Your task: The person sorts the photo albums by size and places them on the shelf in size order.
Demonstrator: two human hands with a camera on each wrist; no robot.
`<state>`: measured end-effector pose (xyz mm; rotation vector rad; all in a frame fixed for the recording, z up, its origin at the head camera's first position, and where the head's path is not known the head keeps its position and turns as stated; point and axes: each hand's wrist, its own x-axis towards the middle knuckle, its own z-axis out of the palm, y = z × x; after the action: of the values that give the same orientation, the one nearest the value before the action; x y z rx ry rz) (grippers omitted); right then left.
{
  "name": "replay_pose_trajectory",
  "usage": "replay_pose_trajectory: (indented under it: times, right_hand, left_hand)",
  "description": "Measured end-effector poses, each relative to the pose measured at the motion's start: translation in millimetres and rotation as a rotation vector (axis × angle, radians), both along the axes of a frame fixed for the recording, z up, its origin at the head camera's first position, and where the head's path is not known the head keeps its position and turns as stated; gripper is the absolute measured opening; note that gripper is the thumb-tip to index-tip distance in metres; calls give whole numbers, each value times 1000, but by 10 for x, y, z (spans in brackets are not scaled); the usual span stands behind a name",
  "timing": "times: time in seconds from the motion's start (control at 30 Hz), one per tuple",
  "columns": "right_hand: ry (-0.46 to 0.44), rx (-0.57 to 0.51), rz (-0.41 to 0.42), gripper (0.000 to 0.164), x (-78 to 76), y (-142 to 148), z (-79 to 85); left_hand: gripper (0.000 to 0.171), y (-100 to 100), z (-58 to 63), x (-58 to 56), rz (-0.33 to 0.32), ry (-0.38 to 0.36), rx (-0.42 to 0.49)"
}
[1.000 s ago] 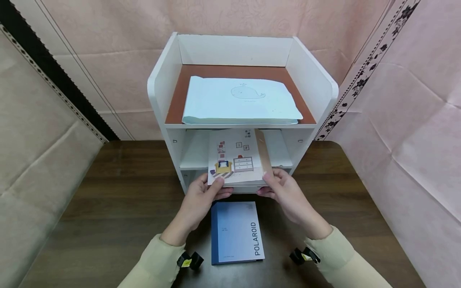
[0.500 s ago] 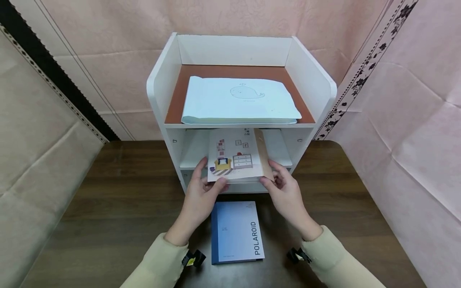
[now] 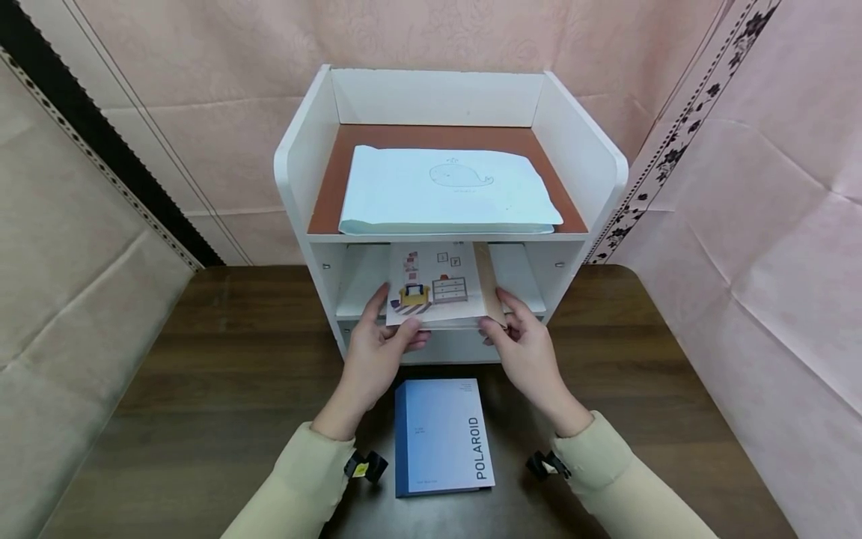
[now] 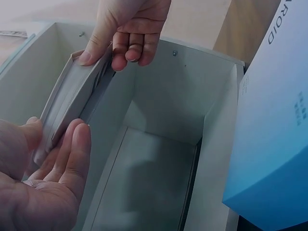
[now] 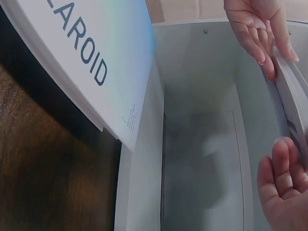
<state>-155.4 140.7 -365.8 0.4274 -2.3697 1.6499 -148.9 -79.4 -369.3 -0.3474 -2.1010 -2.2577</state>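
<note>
A white book (image 3: 431, 288) with drawn furniture on its cover and a tan strip along its right side lies partly inside the middle compartment of a small white shelf unit (image 3: 441, 238). My left hand (image 3: 372, 352) grips its near left corner, thumb above and fingers beneath. At the near right corner, my right hand (image 3: 528, 355) pinches it the same way. The left wrist view shows the near edge of the book (image 4: 72, 94) between both hands, above the lower compartment (image 4: 154, 173). The book's far end is hidden under the upper shelf.
A blue book marked POLAROID (image 3: 444, 434) lies on the dark wooden table (image 3: 236, 374), in front of the unit. A pale blue item with a whale drawing (image 3: 447, 191) rests on the unit's brown top shelf (image 3: 438, 135). Pink cloth (image 3: 438, 30) hangs behind.
The white book has slid a little farther into the middle compartment. Both hands have moved forward with it, and their grip on its corners has shifted. The blue book has stayed put.
</note>
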Motion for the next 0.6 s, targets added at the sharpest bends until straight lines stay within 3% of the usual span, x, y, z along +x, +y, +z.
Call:
replay_pose_trajectory:
  times: [0.23,0.47,0.6]
  right_hand:
    - [-55,9,-8,56,-37,12,7]
    - [-77,19,-3,56,-49,18,10]
    - [-73,-5,2,57,-98,45,-85]
  left_hand:
    - [71,10,5,-36,9,-17,0]
    - [72,3,-192,-146,10,-8,-7]
    - [72,-11,-119,-93,-8,-8,-24]
